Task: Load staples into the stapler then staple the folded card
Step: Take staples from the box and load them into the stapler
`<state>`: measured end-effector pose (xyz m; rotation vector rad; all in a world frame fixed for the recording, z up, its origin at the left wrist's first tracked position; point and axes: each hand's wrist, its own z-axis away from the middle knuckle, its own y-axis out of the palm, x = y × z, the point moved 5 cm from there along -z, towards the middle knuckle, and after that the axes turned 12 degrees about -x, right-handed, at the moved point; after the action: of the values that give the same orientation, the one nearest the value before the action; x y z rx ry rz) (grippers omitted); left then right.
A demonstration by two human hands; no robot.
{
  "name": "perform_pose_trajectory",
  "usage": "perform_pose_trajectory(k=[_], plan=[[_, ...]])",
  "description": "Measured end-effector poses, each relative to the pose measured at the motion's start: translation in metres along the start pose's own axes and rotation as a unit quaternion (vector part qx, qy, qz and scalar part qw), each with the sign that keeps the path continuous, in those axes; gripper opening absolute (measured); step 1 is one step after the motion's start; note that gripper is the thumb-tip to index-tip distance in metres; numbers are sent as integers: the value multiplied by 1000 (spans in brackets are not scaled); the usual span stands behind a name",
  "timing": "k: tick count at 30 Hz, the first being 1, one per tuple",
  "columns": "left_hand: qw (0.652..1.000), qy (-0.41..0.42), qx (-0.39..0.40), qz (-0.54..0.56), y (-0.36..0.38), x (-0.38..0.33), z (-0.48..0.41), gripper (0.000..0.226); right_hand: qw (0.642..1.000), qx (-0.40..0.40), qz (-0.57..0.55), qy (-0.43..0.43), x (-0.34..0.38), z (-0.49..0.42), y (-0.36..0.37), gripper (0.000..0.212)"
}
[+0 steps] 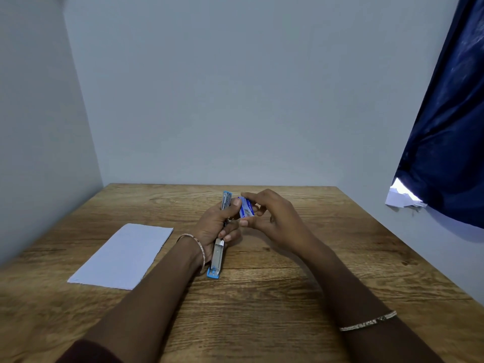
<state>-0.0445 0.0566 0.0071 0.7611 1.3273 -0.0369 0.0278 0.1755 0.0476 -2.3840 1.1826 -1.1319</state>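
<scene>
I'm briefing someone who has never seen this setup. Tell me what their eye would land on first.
First, the two hands meeting over the middle of the wooden table: the left hand grips a long blue-and-silver stapler opened out flat, while the right hand pinches a small blue staple box beside it. Next, the pale folded card lying flat at the left, and the dark blue curtain hanging at the upper right.

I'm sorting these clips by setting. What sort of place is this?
Probably a plain room at home or a small office: a wooden table pushed into a corner of bare pale walls, with a dark blue curtain on the right and light showing under it.
</scene>
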Motion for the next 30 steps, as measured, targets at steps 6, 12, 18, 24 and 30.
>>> perform_pose_trajectory(k=[6, 12, 18, 24, 30], plan=[[998, 58, -23, 20, -4, -7, -2, 31, 1000, -28, -10, 4, -1, 0, 6, 64], [996, 70, -42, 48, -7, -8, -4, 13, 994, -105, -14, -8, 3, -1, 3, 47], [993, 94, -57, 44, -8, -13, -1, 18, 988, -150, -15, -33, 8, -1, 0, 26], [991, 92, -76, 60, -11, -12, -4, 16, 986, -156, -27, -45, 8, 0, -1, 18], [988, 111, -67, 85, -13, -15, -4, 24, 990, -134, 3, -41, 7, -2, -3, 19]])
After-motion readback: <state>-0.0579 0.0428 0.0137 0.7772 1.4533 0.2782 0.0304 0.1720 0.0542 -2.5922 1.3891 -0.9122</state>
